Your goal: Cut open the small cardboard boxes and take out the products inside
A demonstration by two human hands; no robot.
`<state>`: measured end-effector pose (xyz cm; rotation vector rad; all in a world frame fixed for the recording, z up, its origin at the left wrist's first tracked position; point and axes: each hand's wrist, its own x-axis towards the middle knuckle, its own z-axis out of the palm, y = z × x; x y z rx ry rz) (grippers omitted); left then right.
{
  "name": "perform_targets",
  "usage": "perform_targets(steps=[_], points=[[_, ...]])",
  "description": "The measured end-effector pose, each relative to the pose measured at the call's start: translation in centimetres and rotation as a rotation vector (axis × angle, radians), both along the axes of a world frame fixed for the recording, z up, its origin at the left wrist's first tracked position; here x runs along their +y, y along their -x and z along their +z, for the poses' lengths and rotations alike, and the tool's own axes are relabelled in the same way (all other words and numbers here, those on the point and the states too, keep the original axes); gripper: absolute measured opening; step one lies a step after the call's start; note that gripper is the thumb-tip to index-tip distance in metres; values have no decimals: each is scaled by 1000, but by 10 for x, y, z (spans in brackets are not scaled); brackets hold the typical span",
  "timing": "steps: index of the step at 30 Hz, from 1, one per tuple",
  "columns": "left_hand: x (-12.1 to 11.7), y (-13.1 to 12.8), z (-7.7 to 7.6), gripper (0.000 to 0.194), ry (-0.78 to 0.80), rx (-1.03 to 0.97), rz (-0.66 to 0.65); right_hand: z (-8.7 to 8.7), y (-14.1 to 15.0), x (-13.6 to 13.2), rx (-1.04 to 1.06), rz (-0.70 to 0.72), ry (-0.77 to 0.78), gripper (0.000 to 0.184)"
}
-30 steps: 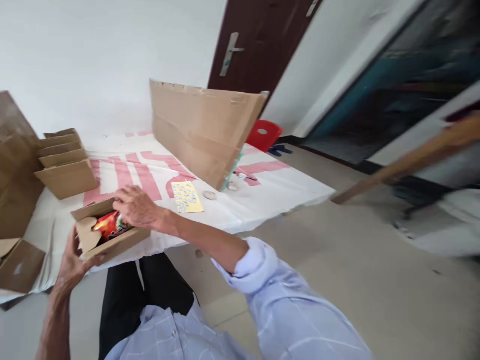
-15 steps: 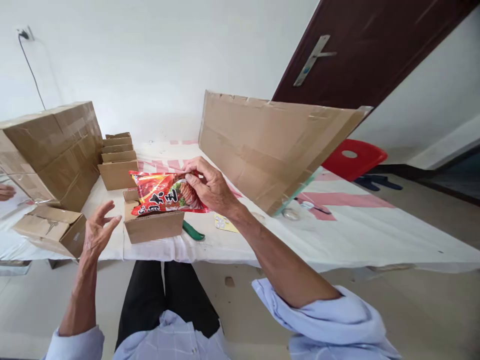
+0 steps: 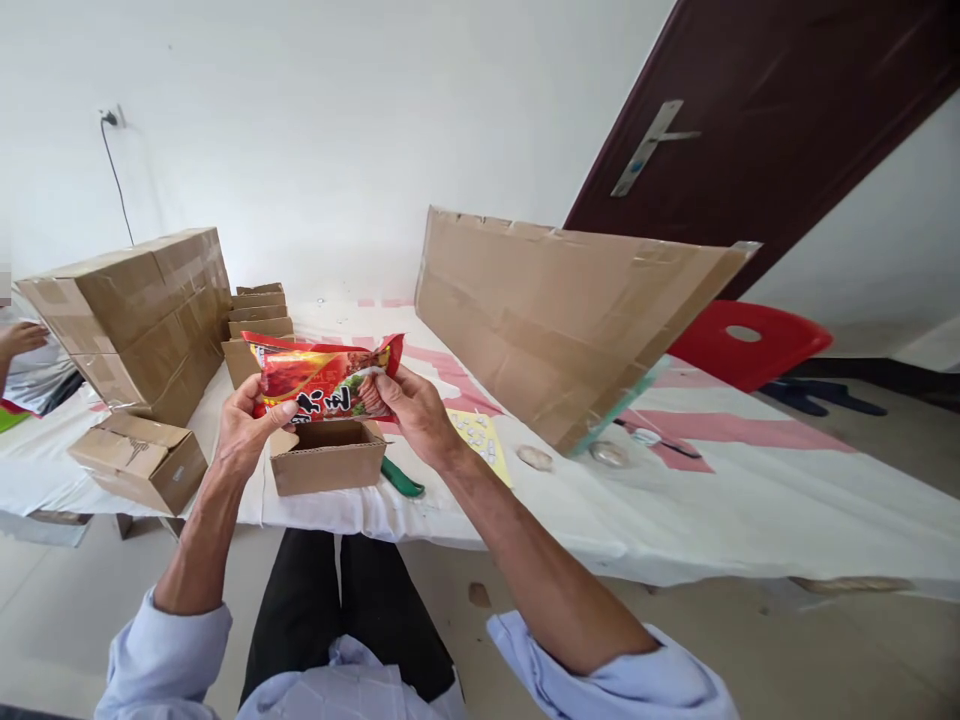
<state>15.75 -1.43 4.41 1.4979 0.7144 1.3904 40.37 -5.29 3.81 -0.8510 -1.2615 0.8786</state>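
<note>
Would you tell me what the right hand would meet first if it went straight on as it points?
The right hand pinches the red packet, so that comes first; beyond it, perhaps the wall, though depth is unclear.

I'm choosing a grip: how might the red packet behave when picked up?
The red packet would probably crinkle, given its creased wrapper. Its gloss suggests some slipperiness. Barely sagging between left hand and right hand, it seems only partly floppy.

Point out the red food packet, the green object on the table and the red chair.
Red food packet [image 3: 319,378]: head view, printed front.
Green object [image 3: 403,479]: head view, middle.
Red chair [image 3: 780,345]: head view, backrest.
</note>
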Motion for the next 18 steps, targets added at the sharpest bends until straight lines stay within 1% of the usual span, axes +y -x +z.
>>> perform_targets(steps=[1, 3, 5, 9, 12, 15, 18], points=[[2, -1, 3, 66, -3, 22, 19, -2, 1, 4, 25, 0, 16, 75], [11, -4, 7, 67, 20, 57, 49, -7, 3, 15, 63, -43, 34, 74], [24, -7, 5, 73, 86, 83, 57, -15, 3, 31, 65, -82, 64, 72], [55, -12, -11, 81, 263, 144, 54, -37, 0, 69, 45, -96, 190, 75], [71, -14, -27, 81, 311, 165, 65, -54, -2, 91, 61, -102, 278, 74], [79, -16, -41, 78, 350, 186, 72, -70, -2, 103, 61, -97, 299, 70], [84, -16, -51, 73, 376, 207, 76, -82, -2, 109, 45, -74, 313, 67]])
